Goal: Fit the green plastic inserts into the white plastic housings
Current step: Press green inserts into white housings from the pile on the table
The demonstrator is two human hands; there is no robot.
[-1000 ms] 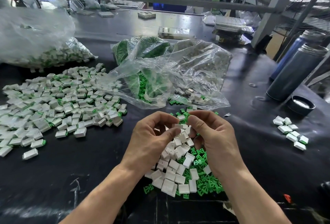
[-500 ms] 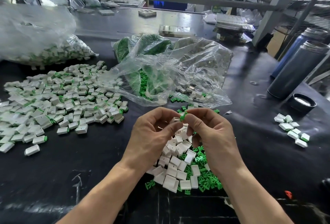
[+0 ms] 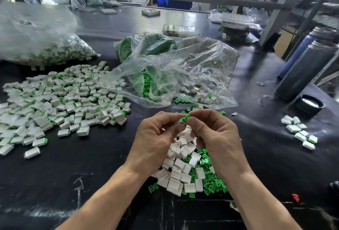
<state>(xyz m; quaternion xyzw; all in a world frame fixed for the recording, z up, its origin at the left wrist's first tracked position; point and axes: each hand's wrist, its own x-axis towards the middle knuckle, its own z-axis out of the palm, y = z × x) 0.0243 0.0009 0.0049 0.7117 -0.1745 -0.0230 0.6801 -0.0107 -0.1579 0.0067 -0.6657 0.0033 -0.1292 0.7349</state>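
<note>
A: Fingers of the left hand pinch a white housing; the right hand pinches a green insert at its mouth.

B: How will it handle?

A: Light, stiff, likely slick; hold the sides. Both sit between the fingertips, above the loose pile on the table.
</note>
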